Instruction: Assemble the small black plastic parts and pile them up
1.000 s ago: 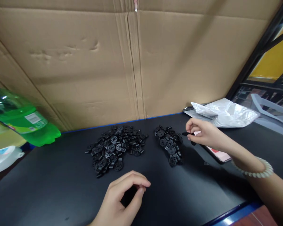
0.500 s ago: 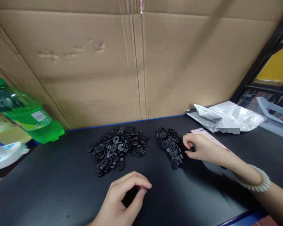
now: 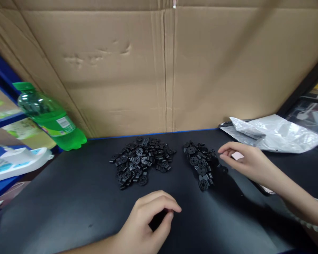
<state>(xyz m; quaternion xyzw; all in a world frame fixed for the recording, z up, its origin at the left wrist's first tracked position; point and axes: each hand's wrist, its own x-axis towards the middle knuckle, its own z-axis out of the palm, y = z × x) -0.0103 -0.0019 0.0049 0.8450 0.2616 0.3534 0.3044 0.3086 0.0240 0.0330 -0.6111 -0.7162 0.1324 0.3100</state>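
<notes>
Two heaps of small black round plastic parts lie on a black table [image 3: 69,201]. The larger heap [image 3: 141,162] is in the middle and the smaller heap [image 3: 200,163] is to its right. My right hand [image 3: 247,162] hovers just right of the smaller heap, fingers loosely stretched toward it, and I see nothing in them. My left hand [image 3: 148,225] rests near the front edge with fingers curled toward the thumb; whether a dark part sits in the pinch I cannot make out.
A cardboard wall [image 3: 164,70] closes the back. A crumpled clear plastic bag [image 3: 277,132] lies at the back right, with a pinkish phone [image 3: 237,156] partly under my right hand. A green bottle [image 3: 51,118] and a white device [image 3: 18,163] are at the left.
My right hand carried a black part down to the smaller heap, let it go and now opens beside it. The view has shifted left. My left hand has stayed put.
</notes>
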